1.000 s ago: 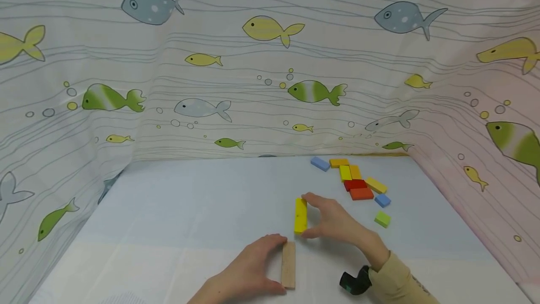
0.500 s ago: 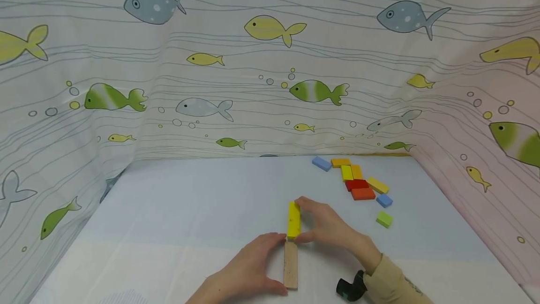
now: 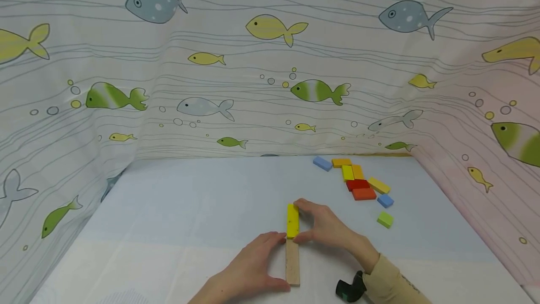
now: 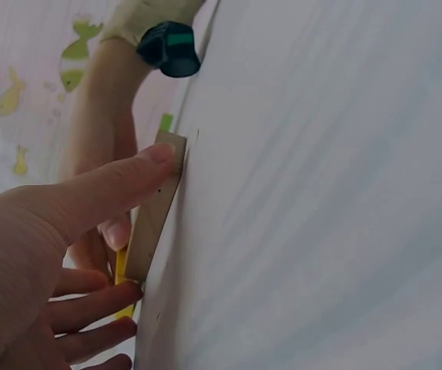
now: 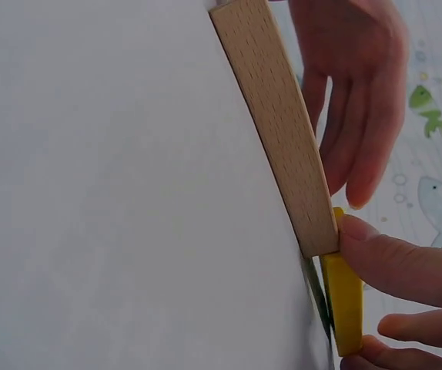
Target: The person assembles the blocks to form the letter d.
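Observation:
A plain wooden block (image 3: 292,262) lies lengthwise on the table, with my left hand (image 3: 246,266) spanning it from the left. In the left wrist view the left thumb (image 4: 121,193) is at one end of the wooden block (image 4: 153,223) and the fingertips are near the other. Just beyond, my right hand (image 3: 329,229) grips a yellow block (image 3: 293,221) by its two ends, thumb on the near end. The yellow block (image 5: 346,304) meets the wooden block (image 5: 279,123) end to end, roughly in line; whether they touch is hard to tell.
Toward the back right lie several coloured blocks: red (image 3: 363,194), blue (image 3: 322,163), yellow and orange, plus a small green block (image 3: 385,219) closer in. A black wrist device (image 3: 351,289) sits at the right sleeve (image 3: 394,280). Fish-patterned cloth (image 3: 253,83) surrounds the table.
The right hand has brought the yellow block left and slightly nearer, to the far end of the wooden block. The left hand has stayed almost still around the wooden block.

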Demonstrator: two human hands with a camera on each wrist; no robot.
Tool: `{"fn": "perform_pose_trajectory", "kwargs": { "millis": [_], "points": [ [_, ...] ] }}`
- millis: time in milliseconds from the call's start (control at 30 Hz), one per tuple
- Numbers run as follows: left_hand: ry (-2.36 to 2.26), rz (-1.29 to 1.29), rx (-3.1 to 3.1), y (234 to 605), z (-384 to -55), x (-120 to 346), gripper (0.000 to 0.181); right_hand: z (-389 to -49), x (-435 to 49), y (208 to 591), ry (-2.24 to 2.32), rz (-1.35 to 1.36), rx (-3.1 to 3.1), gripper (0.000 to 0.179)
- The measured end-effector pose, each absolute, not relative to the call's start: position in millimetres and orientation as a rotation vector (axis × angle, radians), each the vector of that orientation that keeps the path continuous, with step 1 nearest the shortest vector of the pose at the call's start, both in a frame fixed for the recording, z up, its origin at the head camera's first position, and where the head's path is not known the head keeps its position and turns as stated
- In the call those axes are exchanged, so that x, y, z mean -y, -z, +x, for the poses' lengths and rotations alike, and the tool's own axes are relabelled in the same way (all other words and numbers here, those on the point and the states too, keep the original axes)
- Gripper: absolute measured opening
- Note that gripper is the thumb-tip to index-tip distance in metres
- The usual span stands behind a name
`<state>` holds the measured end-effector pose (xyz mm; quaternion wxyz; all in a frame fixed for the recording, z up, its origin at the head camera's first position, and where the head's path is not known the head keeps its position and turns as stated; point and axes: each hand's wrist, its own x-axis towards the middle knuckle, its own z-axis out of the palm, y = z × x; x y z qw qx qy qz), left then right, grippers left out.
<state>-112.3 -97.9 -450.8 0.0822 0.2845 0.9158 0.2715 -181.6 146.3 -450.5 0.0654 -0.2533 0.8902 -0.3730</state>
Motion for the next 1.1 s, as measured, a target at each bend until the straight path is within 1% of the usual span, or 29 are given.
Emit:
{"fn": "perform_pose_trajectory", "kwargs": {
  "millis": [267,467,533,733,900,1100],
  "points": [
    [-0.792,0.86,-2.751,449.6,-111.9,96.0,0.096,-183.4,-147.9,455.7,1.131,-0.765,-2.638,0.085],
    [-0.788,0.889,-2.751,451.3,-112.8,96.0,0.097,-183.3,-148.5,459.8,1.139,-0.775,-2.641,0.075],
    [-0.8,0.907,-2.746,451.7,-112.7,96.1,0.098,-183.1,-148.3,460.8,1.149,-0.768,-2.645,0.074],
    [-0.843,0.909,-2.71,451.3,-111.9,96.6,0.105,-182.7,-147.5,461.5,1.166,-0.735,-2.647,0.076],
    [-0.861,0.894,-2.68,451.5,-112.0,97.7,0.104,-182.3,-146.9,460.5,1.166,-0.738,-2.632,0.077],
    [-0.862,0.95,-2.676,452.7,-112.6,99.1,0.103,-181.6,-145.4,458.1,1.155,-0.763,-2.631,0.077]
  ]
}}
